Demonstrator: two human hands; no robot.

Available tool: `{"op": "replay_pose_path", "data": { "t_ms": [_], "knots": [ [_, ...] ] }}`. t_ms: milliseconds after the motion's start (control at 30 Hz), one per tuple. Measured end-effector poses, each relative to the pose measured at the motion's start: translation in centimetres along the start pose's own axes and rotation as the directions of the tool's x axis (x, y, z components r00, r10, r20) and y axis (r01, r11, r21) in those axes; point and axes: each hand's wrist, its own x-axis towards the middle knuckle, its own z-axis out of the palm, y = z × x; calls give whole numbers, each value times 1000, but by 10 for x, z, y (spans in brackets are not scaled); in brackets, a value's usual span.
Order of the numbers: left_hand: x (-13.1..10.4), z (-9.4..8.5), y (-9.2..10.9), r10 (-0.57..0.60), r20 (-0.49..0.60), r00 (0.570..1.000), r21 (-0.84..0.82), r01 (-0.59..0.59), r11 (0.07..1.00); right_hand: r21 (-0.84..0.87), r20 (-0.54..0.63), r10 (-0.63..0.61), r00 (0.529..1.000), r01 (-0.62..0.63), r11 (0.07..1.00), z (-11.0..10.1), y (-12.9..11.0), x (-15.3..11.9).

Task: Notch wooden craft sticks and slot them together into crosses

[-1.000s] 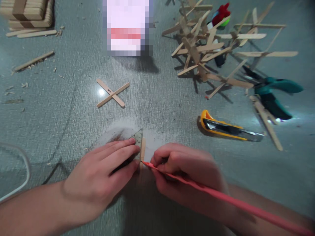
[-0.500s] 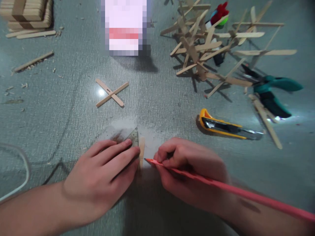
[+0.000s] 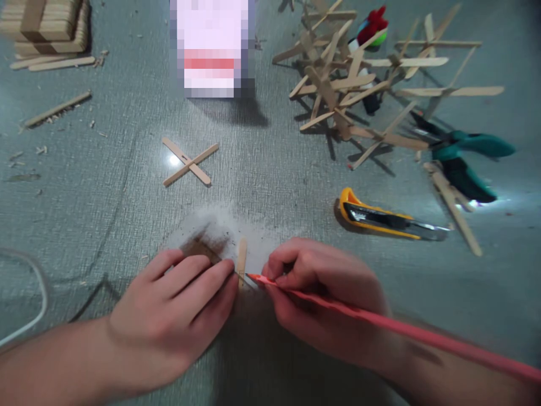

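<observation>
Gripping: right hand [image 3: 321, 282], closed around red pencil [image 3: 401, 327], tip just beside the craft stick [image 3: 242, 254].
Craft stick: lying on the table [image 3: 270, 169] between both hands.
Left hand [image 3: 173, 310]: palm down, fingers bent, beside the stick; cannot tell whether gripping.
Crossed sticks [image 3: 190, 162]: one pair, beyond left hand.
Utility knife [image 3: 380, 219]: yellow and black, beyond right hand.

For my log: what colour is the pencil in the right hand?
Pinkish red; the pencil shows best in the head view.
</observation>
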Motion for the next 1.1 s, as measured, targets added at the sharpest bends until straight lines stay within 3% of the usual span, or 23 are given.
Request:
{"op": "replay_pose_path", "data": {
  "t_ms": [1100],
  "knots": [
    [-2,-2,5,10,7,1000,-77,-9,997,29,61,-11,998,9,1000,-4,0,1]
  ]
}}
